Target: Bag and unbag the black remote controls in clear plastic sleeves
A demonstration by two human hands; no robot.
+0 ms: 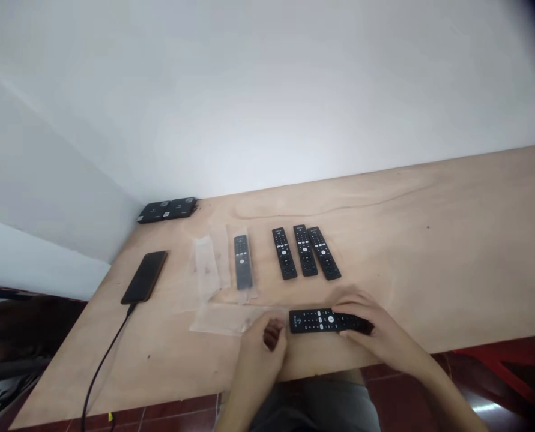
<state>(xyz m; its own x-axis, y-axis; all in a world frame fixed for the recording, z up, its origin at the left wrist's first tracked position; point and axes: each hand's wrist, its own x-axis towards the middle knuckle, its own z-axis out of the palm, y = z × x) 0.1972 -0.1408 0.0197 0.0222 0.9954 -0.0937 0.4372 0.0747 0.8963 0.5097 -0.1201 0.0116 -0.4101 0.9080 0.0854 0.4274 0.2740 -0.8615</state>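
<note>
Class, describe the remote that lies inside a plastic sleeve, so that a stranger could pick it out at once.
On the wooden table, look just beyond the left hand, between the loose plastic sleeves and the three bare remotes. The sleeved remote lies there, buttons up. Milky plastic covers it, making it look greyer than those black neighbours.

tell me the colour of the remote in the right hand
The remote is black with white markings, seen in the head view.

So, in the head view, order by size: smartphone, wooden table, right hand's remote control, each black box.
Wooden table
Held remote control, partly covered
Smartphone
Left black box, right black box: too alike to rank
</note>
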